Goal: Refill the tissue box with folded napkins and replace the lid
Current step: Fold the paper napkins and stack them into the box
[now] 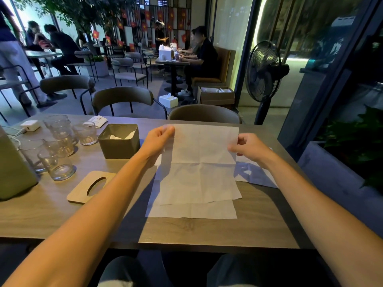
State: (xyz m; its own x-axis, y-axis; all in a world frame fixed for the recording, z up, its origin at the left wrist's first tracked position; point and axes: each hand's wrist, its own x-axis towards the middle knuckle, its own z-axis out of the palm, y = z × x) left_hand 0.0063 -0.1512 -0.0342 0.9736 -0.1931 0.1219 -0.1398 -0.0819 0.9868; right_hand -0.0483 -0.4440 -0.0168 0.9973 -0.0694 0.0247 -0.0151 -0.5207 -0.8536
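I hold an unfolded white napkin up above the table, creased into quarters. My left hand pinches its top left corner and my right hand pinches its right edge. Another flat napkin lies on the table under it, and more napkin lies to the right. The grey metal tissue box stands open to the left of my left hand, with a few folded napkins inside. Its wooden lid with an oval slot lies flat on the table in front of the box.
Several empty drinking glasses stand left of the box. A white charger with a cable and a green-grey block sit at the far left. Chairs line the table's far edge; a standing fan is beyond on the right.
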